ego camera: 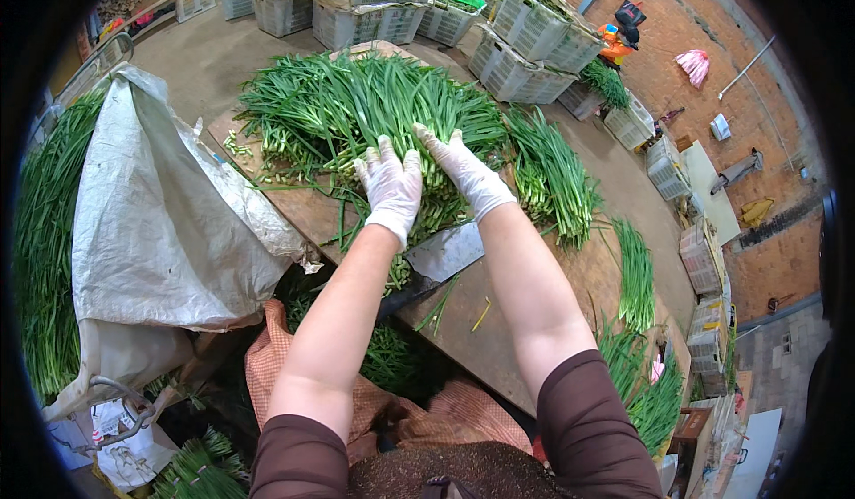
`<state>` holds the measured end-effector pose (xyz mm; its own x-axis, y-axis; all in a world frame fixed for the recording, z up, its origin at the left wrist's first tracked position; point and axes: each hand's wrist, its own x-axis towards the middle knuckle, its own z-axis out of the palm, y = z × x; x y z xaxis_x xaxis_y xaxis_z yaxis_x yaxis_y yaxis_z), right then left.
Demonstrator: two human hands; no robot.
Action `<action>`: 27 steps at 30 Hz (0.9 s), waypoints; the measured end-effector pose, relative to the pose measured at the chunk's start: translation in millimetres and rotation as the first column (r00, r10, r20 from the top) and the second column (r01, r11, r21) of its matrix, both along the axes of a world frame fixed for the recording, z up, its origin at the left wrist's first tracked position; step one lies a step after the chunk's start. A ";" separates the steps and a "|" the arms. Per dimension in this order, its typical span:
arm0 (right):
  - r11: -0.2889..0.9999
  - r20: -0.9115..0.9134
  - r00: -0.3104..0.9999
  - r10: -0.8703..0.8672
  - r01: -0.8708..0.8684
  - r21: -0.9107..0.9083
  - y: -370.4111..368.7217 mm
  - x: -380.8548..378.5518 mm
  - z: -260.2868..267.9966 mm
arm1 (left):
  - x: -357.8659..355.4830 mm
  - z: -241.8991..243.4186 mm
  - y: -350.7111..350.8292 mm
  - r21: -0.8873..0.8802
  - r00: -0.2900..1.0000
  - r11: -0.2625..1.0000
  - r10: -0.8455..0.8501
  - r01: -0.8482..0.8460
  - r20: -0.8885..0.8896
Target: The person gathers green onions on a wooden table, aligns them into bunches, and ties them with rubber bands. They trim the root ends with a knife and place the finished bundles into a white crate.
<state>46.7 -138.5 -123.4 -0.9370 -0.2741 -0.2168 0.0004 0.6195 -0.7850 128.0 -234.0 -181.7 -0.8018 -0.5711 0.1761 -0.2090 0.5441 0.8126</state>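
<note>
Both hands wear thin white gloves. My left hand [393,182] lies with fingers spread on the cut ends of a large heap of long green leafy stalks, likely garlic chives [374,105]. Close to its right, my right hand [467,168] rests on the same heap, fingers extended and the thumb apart. Neither hand is closed around a bundle. Below the hands, a broad metal blade [446,252] lies at the edge of the wooden board [507,312], partly hidden by my forearm. A smaller bunch of stalks [554,178] lies right of the heap.
A white woven sack [167,218] covers a frame at left, beside more greens [50,252]. Further bunches [634,272] lie along the board's right side. Stacked white plastic crates [528,45] stand beyond it. A person in orange [614,45] is at the far right back.
</note>
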 end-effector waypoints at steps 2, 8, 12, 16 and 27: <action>0.969 -0.086 0.996 -0.011 0.032 0.245 -4.5 4.5 -4.2 | -5.5 -5.0 12.2 0.040 0.997 0.999 -0.014 0.017 -0.077; 0.956 -0.115 0.985 -0.129 0.154 0.249 -0.7 12.2 -21.9 | 0.2 -14.9 16.9 0.058 0.988 0.997 -0.033 0.043 -0.149; 0.972 -0.044 0.985 -0.168 0.172 0.157 1.7 13.1 -25.9 | -7.0 -18.7 12.1 0.072 0.982 0.989 -0.115 0.127 -0.152; 0.976 -0.039 0.989 -0.140 0.144 0.164 6.1 32.2 -13.6 | -9.6 -20.3 14.3 0.229 0.942 0.945 -0.161 0.233 -0.294; 0.914 -0.215 0.974 0.077 0.018 0.405 -32.6 89.6 45.9 | 46.7 21.4 -0.3 0.836 0.834 -0.019 0.098 0.548 -0.544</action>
<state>136.3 -171.1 -77.5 -0.9664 -0.2358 -0.1023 -0.1672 0.8791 -0.4464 174.8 -234.3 -160.3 -0.9685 -0.2431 -0.0540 0.1821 -0.8393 0.5123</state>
